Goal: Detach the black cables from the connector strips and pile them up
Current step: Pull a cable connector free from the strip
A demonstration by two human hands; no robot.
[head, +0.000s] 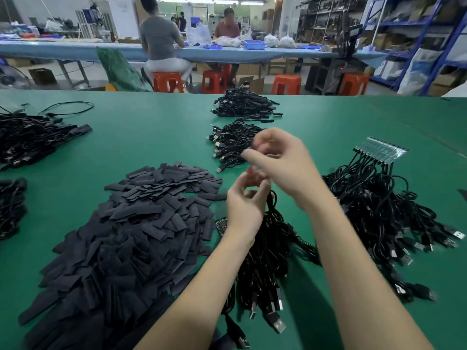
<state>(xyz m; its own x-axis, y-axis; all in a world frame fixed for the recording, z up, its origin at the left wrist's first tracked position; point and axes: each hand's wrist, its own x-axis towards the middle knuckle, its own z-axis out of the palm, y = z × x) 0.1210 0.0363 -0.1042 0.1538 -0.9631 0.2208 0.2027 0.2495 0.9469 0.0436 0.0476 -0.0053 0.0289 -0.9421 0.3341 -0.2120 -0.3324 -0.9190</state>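
My left hand (243,200) has its fingers curled round the top of a bundle of black cables (265,251), which trails toward me with its USB plugs lying on the green table (151,137). My right hand (280,160) is higher and farther out, blurred, its fingertips pinching what looks like a thin dark cable end. It hovers at the edge of a pile of loose black cables (233,145). A small connector strip (222,224) lies just left of my left wrist. On the right, a clear connector strip (381,150) still carries a fan of black cables (374,205).
A wide heap of flat black sleeves (136,228) fills the near left. A second cable pile (245,106) lies farther back, with more cable heaps (30,137) at the left edge. Beyond the table are orange stools (168,82), people seated at a blue bench and shelving.
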